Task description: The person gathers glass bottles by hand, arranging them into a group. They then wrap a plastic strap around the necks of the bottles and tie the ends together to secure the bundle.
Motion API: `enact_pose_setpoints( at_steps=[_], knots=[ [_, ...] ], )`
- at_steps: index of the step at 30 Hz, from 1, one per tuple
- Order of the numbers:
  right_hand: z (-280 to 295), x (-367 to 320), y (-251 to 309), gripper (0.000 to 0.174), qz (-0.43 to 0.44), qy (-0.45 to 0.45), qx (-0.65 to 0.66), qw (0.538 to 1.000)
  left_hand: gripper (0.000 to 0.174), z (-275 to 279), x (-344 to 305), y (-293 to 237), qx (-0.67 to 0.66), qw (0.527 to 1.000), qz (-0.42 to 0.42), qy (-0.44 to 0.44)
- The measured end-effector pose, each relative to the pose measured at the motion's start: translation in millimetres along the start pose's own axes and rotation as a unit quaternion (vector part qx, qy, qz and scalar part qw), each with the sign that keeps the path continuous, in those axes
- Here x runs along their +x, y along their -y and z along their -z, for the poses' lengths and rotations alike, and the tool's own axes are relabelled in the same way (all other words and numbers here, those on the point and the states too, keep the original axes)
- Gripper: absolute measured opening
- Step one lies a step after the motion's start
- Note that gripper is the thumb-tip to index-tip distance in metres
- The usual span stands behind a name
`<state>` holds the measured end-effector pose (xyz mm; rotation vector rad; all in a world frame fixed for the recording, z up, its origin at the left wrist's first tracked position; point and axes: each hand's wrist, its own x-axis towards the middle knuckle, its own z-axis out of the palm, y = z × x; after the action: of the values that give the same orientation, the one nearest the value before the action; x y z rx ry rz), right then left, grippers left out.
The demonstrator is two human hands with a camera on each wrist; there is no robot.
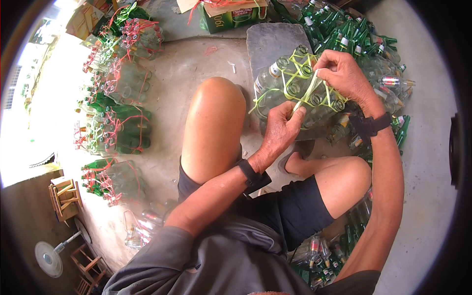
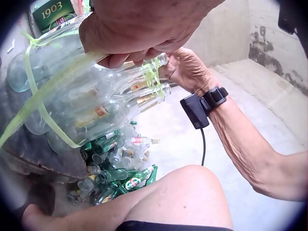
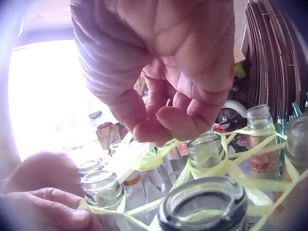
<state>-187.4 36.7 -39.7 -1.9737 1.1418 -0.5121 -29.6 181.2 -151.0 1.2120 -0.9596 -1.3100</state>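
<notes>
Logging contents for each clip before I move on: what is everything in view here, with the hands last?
bottle bundle: one, clear glass, on the grey slab, between the hands
strap: one, yellow-green, laced round the bundle's necks
slab: one, grey, under the bundle
tied bundles: several, green and clear with red strap, along the left
loose bottles: many, mostly green, upper right
carton: one, green, top edge
fan: one, white, lower left
stools: a few, wooden, lower left
left hand: one, pinches the strap
right hand: one, pinches the strap
</notes>
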Motion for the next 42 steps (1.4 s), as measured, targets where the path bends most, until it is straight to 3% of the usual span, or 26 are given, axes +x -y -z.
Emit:
enact_pose_setpoints(
  at_steps=[6, 22, 25, 31, 42],
  knots=[
    [3, -9, 15, 0.009, -0.091, 0.040, 0.087, 0.991, 0.025, 1, -1, 3, 0.007, 1.000, 0.015, 0.011],
    [3, -9, 9, 0.012, -0.103, 0.046, 0.087, 0.990, 0.027, 0, -1, 3, 0.011, 1.000, 0.019, 0.019],
    [4, -8, 7, 0.012, -0.068, 0.050, 0.078, 0.993, 0.027, 1, -1, 2, 0.025, 0.999, 0.020, 0.023],
    [-3, -9, 10, 0.014, -0.071, 0.056, 0.128, 0.988, 0.025, 0, -3, 2, -0.005, 0.999, 0.031, 0.020],
    [-6, -9, 8, 0.019, -0.143, 0.059, 0.213, 0.965, 0.024, 1, -4, 4, 0.004, 0.999, 0.048, 0.020]
  ],
)
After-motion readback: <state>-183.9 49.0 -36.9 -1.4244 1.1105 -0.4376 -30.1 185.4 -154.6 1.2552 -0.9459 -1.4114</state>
